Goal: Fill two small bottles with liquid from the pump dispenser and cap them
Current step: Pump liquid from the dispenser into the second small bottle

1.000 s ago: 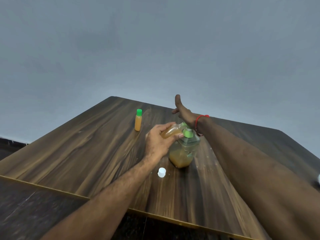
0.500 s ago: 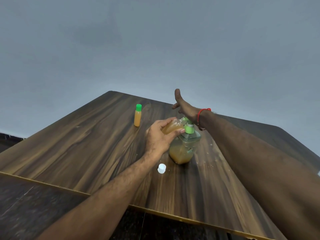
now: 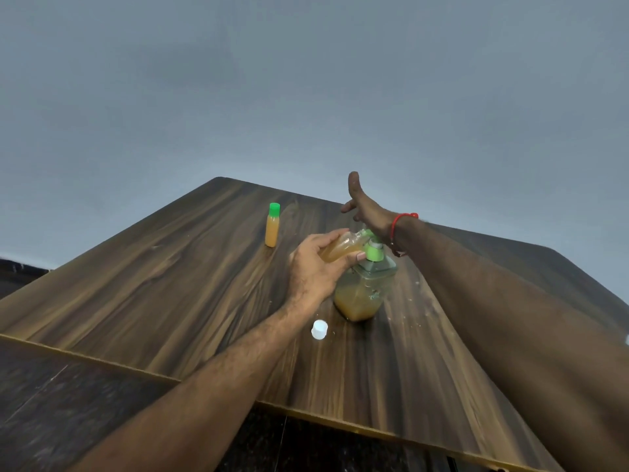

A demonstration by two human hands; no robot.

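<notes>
A plain grey wall stands behind a dark wooden surface [image 3: 153,294]. On it sits one pump dispenser [image 3: 366,287], a clear square bottle with orange liquid in the bottom part and a green pump on top.

The left hand [image 3: 316,267] holds a small bottle [image 3: 342,248], tipped on its side with its mouth up at the green spout. Its fingers [image 3: 332,238] are curled round this bottle, which already looks partly full of orange liquid. The right hand [image 3: 369,212] rests its heel on the pump top, with fingers straight and spread, holding nothing. A red thread [image 3: 401,219] goes round that wrist.

This looks like the filling step for the second bottle. Next, the bottle likely needs a few more pumps, and then it must be turned upright so nothing spills. After that, the loose white cap [image 3: 319,329], lying near the dispenser, has to go on it.

Counting: two small bottles, one in the hand and one green-capped bottle [image 3: 272,229] standing full, well apart to the left. One dispenser. One loose cap.
</notes>
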